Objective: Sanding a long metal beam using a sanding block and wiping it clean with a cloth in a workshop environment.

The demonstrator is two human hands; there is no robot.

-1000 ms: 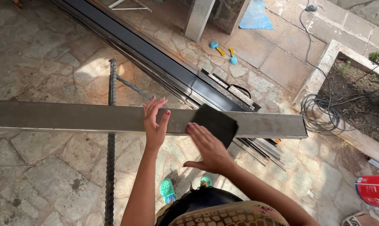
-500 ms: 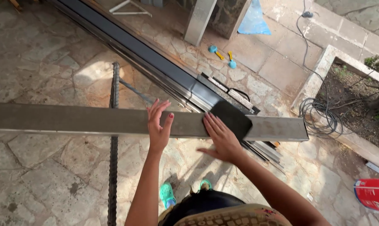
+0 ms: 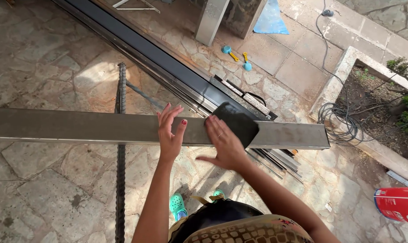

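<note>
A long grey metal beam (image 3: 78, 127) runs across the view at waist height. My left hand (image 3: 170, 132) lies flat on the beam's near side with its fingers spread. Just right of it, my right hand (image 3: 224, 146) presses a dark sheet of sandpaper (image 3: 238, 122) against the beam's top face, fingers flat on the sheet. The beam's open right end (image 3: 323, 136) sticks out past both hands.
Dark metal profiles (image 3: 136, 47) lie on the stone paving behind the beam. A ribbed steel bar (image 3: 120, 148) runs along the ground under it. A coiled cable (image 3: 339, 121) lies right, a red and white can (image 3: 400, 204) at the lower right, and blue and yellow tools (image 3: 238, 56) beyond.
My right hand has slid the dark sheet along the beam, first right and up, then back left a little. My left hand has stayed flat on the beam.
</note>
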